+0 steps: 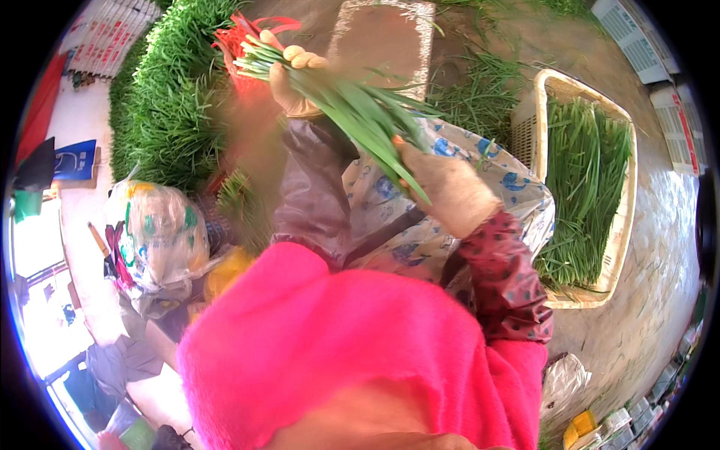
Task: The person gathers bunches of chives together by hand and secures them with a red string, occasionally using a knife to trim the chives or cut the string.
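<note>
My left hand (295,79), in what looks like a tan glove, is closed around the pale stalk end of a bunch of garlic chives (360,107). The long flat leaves slant down to the right across my lap. At their tips is my right hand (450,183), blurred, with its fingers against the leaves; whether it grips them is hard to see. Red plastic strips (239,42) show just beyond my left hand. Beneath the bunch, a whale-print plastic apron (405,247) covers my lap.
To the right stands a cream plastic crate (633,169) of chives. A large heap of chives (169,101) lies at the left. Loose leaves (478,84) litter the floor near a board (382,39). A stuffed plastic bag (160,230) sits at my left.
</note>
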The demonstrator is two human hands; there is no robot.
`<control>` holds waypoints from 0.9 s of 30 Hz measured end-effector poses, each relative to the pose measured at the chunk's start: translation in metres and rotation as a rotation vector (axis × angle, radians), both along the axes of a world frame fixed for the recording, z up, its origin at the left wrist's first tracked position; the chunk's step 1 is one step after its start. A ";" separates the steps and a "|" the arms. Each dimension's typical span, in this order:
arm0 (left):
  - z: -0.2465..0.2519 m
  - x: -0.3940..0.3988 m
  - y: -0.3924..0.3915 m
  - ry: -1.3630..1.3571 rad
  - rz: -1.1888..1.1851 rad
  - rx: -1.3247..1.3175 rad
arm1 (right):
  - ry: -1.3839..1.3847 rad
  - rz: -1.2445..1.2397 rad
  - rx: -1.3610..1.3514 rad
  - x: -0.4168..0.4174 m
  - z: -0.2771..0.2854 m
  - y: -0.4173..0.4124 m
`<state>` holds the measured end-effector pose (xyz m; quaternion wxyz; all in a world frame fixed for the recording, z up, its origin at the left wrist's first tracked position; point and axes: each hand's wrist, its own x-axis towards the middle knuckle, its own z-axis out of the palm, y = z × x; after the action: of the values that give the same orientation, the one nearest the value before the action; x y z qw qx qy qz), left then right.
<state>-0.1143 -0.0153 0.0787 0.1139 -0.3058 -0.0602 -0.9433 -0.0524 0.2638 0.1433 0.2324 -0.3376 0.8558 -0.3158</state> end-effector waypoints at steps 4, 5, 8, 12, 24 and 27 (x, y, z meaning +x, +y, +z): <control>-0.002 -0.001 -0.012 -0.012 0.075 -0.076 | 0.099 -0.196 0.287 -0.037 0.011 0.049; 0.001 0.000 -0.014 -0.033 0.113 -0.077 | 0.198 -0.340 0.385 -0.048 0.012 0.054; -0.013 -0.011 -0.009 -0.172 0.275 -0.034 | 0.306 -0.621 -0.106 -0.056 0.034 0.053; -0.033 -0.022 -0.010 -0.357 0.403 -0.017 | 0.088 -0.464 -0.478 -0.036 0.060 0.011; -0.095 -0.022 -0.033 -0.541 0.090 0.368 | 0.155 -0.238 0.062 -0.044 -0.033 -0.056; -0.104 -0.022 -0.036 -0.573 0.033 0.393 | 0.194 -0.285 -0.043 -0.045 -0.031 -0.043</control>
<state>-0.1366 -0.0510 -0.0254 0.1645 0.0001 0.0883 -0.9824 -0.0973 0.2211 0.1123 0.0944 -0.2465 0.9063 -0.3299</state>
